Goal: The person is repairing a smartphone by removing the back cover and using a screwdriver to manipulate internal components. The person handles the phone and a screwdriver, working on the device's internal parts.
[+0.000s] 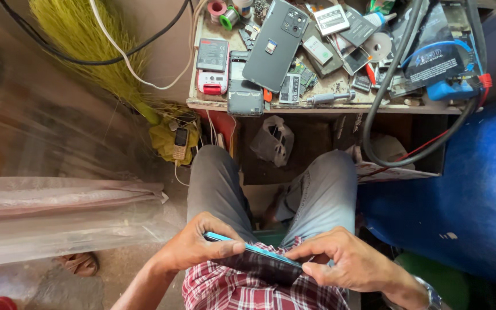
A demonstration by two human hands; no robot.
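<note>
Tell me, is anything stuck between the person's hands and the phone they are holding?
Nothing visible is. The left hand grips one end of the phone and the right hand pinches the other, fingers directly on it, over the lap.

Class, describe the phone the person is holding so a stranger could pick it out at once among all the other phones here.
Start at the cluttered workbench, then drop to the seated person's lap. The phone lies flat between the left hand and right hand. Its bright blue edge and dark glossy face distinguish it from the grey phones on the bench.
</note>
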